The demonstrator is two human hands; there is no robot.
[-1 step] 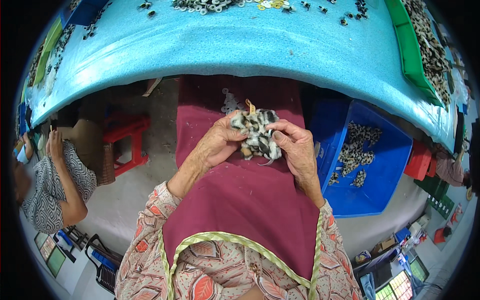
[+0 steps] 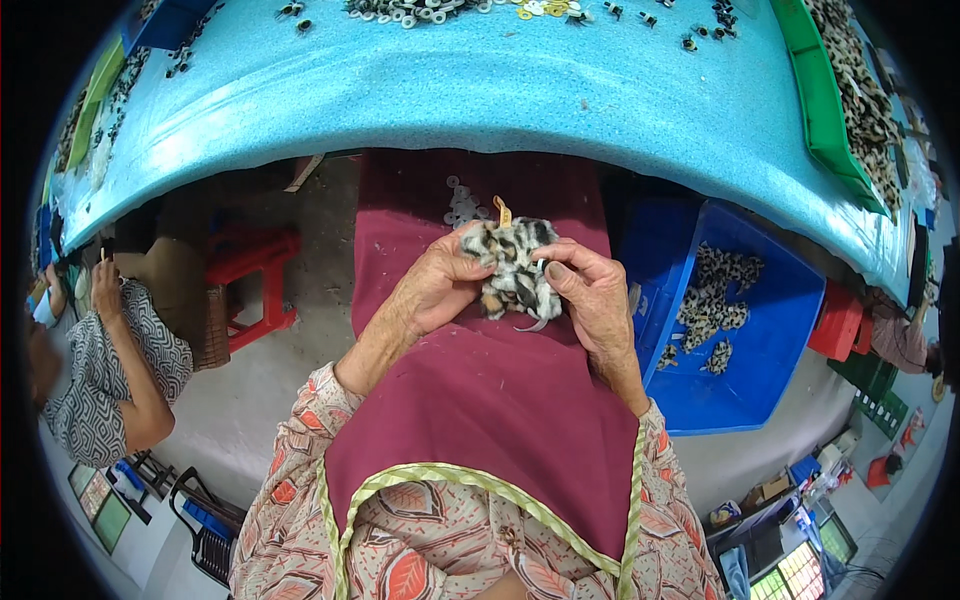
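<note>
Over my lap, both hands hold a small plush piece (image 2: 515, 262) of white, black and tan spotted fur. A yellow ribbon tag (image 2: 503, 212) sticks up from its top edge, and a thin pale strand hangs at its lower edge. My left hand (image 2: 440, 282) is closed on its left side, thumb on the fur. At the right edge, my right hand (image 2: 592, 297) pinches it between thumb and finger, beside a small white part (image 2: 541, 265) whose full shape is hidden. Several pale plastic washers (image 2: 462, 203) lie on the maroon apron (image 2: 400, 220) beyond the plush piece.
A blue-covered table (image 2: 430, 100) spans the front, with washers (image 2: 410, 12) and small black parts (image 2: 700, 35) on it. At right are a green tray (image 2: 815, 120) of spotted pieces and a blue bin (image 2: 740, 390) holding more. A co-worker's arm (image 2: 140, 370) and red stool (image 2: 262, 300) are at left.
My hands and the plush piece stay almost exactly where they were. At left, the co-worker's hand has shifted slightly.
</note>
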